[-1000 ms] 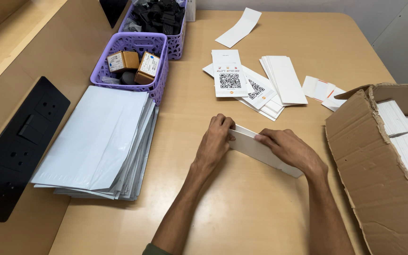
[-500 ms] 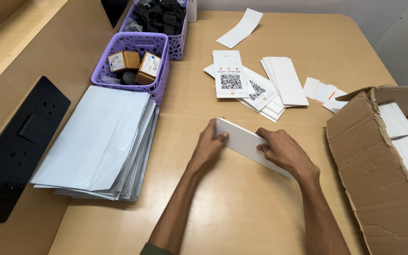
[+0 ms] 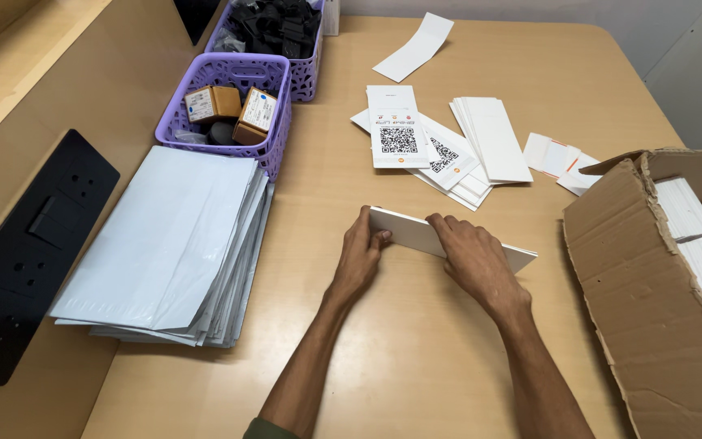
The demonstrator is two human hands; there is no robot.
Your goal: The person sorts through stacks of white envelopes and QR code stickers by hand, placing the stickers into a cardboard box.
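A stack of long white cards stands on its edge on the wooden table, tilted back. My left hand grips the stack's left end with the thumb on its face. My right hand lies across the middle of the stack, fingers curled over its upper edge. The stack's right end sticks out past my right hand.
Loose white cards and printed leaflets lie fanned behind my hands. A torn cardboard box of white cards sits at right. Grey mailer bags are piled at left, behind them two purple baskets, and a black panel at far left.
The card stack has been turned and squared up on the table. My right hand has slid left along its top edge, and the stack's right end now shows beyond it.
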